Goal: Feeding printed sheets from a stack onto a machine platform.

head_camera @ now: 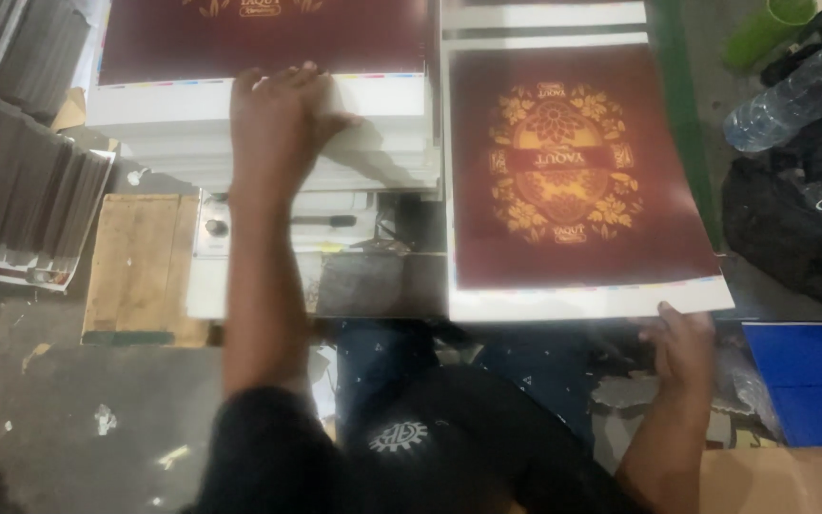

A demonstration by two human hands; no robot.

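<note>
A thick stack of printed sheets (268,57), maroon on top with white edges, sits at the upper left. My left hand (283,119) grips its near edge, fingers curled over the top sheets. To the right lies a single maroon sheet (577,171) with a gold ornamental oval design and a white border. My right hand (679,347) holds this sheet at its near right corner, thumb on the white margin.
A wooden board (140,262) lies at left beside stacked grey sheets (21,181). A clear plastic bottle (796,95), a green cup (763,33) and a black bag (792,233) sit at right. A blue box (811,376) and cardboard (782,481) are at lower right.
</note>
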